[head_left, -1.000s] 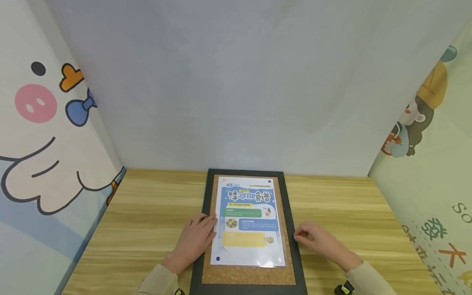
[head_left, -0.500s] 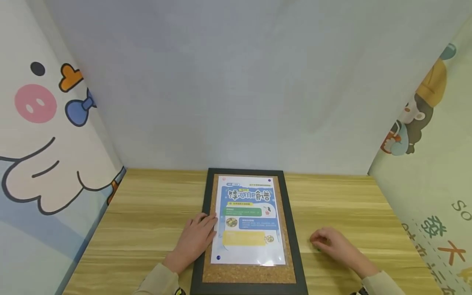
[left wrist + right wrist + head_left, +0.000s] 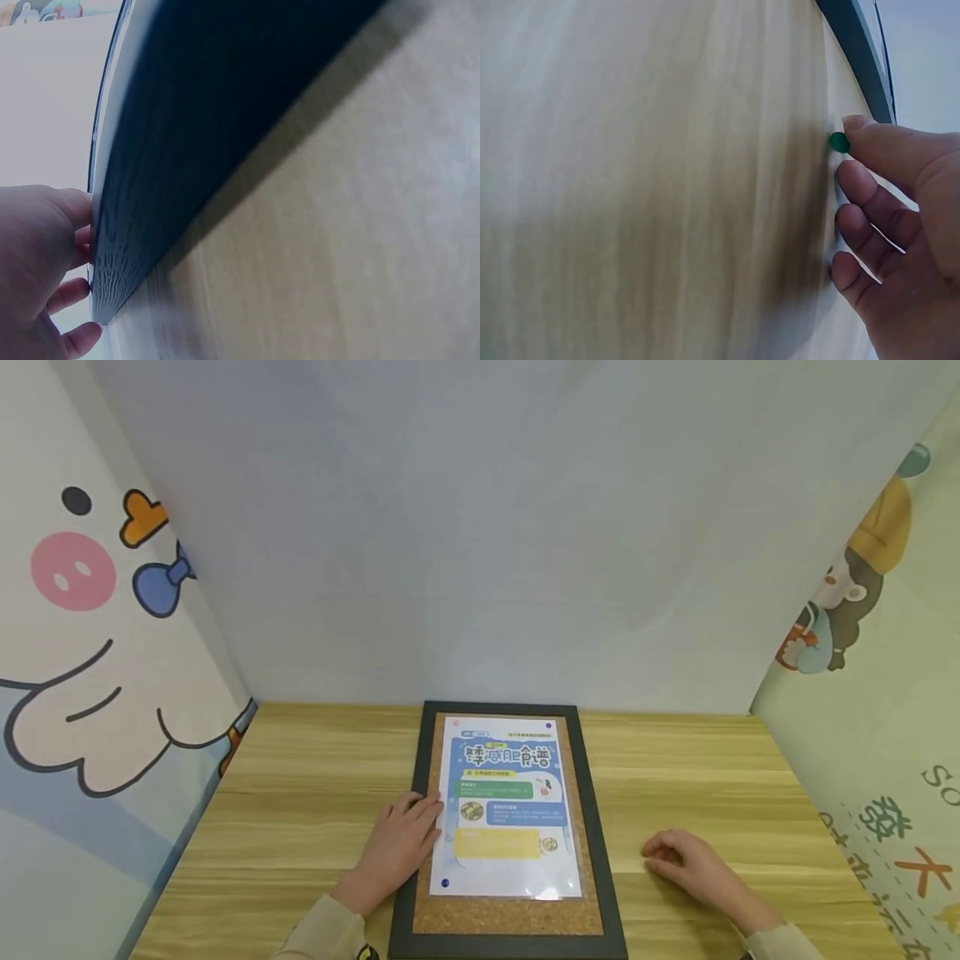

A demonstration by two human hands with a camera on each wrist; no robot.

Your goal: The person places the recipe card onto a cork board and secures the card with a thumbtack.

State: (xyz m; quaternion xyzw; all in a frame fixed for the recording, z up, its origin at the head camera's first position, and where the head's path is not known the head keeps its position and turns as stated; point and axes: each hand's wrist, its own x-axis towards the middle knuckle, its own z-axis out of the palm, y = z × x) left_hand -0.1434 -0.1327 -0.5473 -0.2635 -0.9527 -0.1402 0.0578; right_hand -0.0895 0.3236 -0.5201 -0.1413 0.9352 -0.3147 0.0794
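Observation:
A cork board (image 3: 507, 918) in a black frame lies on the wooden table, bearing a printed poster (image 3: 510, 868) with a glossy surface. Dark blue pins sit at the poster's upper right and lower left corners, and a pink one at its upper left. My left hand (image 3: 401, 843) rests across the left side of the frame (image 3: 157, 172), fingertips at the poster's edge. Right of the board, my right hand (image 3: 690, 864) is low over the table, fingers curled. At its thumb and index fingertips the right wrist view shows a small round green thumbtack (image 3: 840, 142), pinched there.
The wooden table (image 3: 322, 760) extends on both sides of the board. A plain pale backdrop (image 3: 480, 543) rises behind it. Printed cartoon panels (image 3: 97, 610) stand at left and right.
My right hand has moved from the board's right edge rightward over the table, and slowed in the last half second. My left hand has stayed in place on the frame.

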